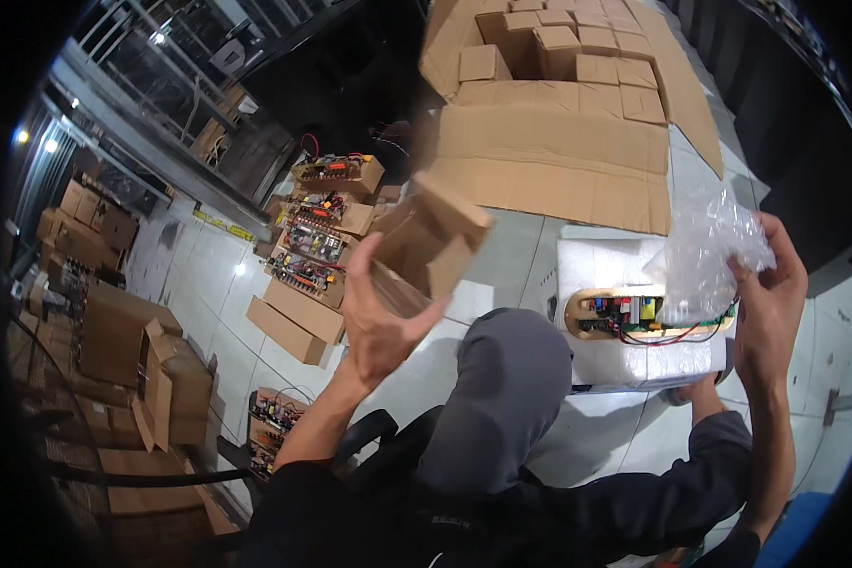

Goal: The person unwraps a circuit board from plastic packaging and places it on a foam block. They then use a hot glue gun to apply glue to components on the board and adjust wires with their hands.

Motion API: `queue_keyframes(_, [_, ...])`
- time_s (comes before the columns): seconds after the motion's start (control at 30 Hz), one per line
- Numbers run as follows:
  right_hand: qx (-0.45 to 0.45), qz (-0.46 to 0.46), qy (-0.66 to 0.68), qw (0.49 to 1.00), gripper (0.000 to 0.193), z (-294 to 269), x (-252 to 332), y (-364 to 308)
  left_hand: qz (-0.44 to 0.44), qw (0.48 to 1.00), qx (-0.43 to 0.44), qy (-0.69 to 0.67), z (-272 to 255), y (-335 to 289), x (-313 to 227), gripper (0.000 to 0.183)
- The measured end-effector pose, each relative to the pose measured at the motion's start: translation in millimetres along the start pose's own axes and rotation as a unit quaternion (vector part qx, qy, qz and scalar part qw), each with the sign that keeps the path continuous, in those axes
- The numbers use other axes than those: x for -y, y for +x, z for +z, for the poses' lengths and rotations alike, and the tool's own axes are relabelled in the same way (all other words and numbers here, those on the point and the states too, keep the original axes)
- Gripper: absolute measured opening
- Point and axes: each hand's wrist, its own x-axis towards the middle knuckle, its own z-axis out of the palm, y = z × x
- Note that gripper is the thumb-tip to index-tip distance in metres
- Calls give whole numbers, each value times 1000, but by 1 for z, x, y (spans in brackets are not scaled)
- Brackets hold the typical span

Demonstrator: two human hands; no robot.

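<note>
My left hand grips a small open cardboard box by its side, tilted, with its open mouth and inner flaps showing. In my right hand, a crumpled clear bubble-wrap bag is pinched between thumb and fingers. The bag hangs over the right part of a circuit board with colourful components and red and black wires. That board lies in an oval, tan-edged recess on a white foam-wrapped block, in front of me on the right. Whether the bag touches the board I cannot tell.
A large opened carton at the far side holds several small closed boxes. Several circuit boards sit on cardboard at left. More cartons are stacked farther left. My grey-clad knee rises between my arms above the tiled floor.
</note>
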Motion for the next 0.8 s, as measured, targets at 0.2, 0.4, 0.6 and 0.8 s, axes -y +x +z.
queue_keyframes(0.2, [123, -8, 41, 991, 38, 21, 39, -20, 141, 987, 4, 82, 4, 13, -50, 103])
queue_keyframes(0.4, [84, -106, 33, 990, 42, 64, 43, -35, 208, 973, 27, 91, 0, 23, -81, 111])
queue_keyframes(0.6, [169, -333, -254, 892, 49, 86, 22, -12, 212, 977, 10, 25, 1, 19, -93, 111])
queue_keyframes(0.8, [400, -268, -297, 825, 30, 84, 33, 1, 298, 954, 10, -33, 3, 29, -84, 101])
